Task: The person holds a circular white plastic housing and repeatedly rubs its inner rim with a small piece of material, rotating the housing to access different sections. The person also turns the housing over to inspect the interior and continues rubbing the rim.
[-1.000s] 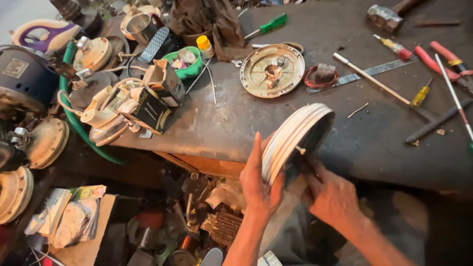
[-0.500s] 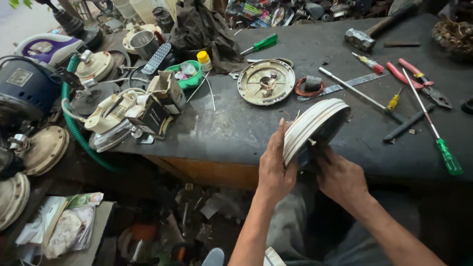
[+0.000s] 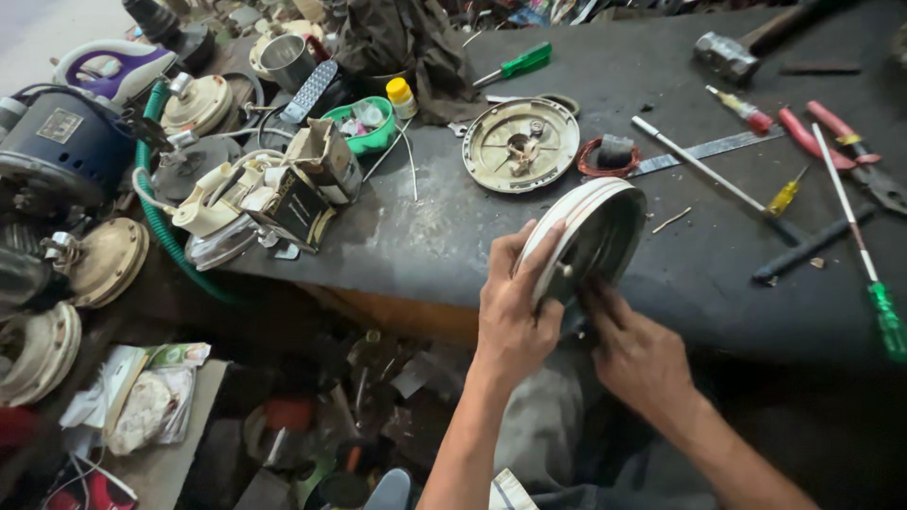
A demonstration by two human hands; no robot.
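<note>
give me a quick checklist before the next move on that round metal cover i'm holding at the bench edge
1. Left hand has a grip on the round metal cover: ok, fingers wrap over its pale rim.
2. Right hand supports it from below: ok, fingers reach into its underside, though the contact point is hidden.
3. Cover held stable: cannot tell, it is tilted on edge over the bench edge.
4. Bench space beside it: ok, the other round plate and red wire coil lie apart from it.
5. Tools close by: ok, the yellow-handled screwdriver and green-handled screwdriver lie to the right.
</note>
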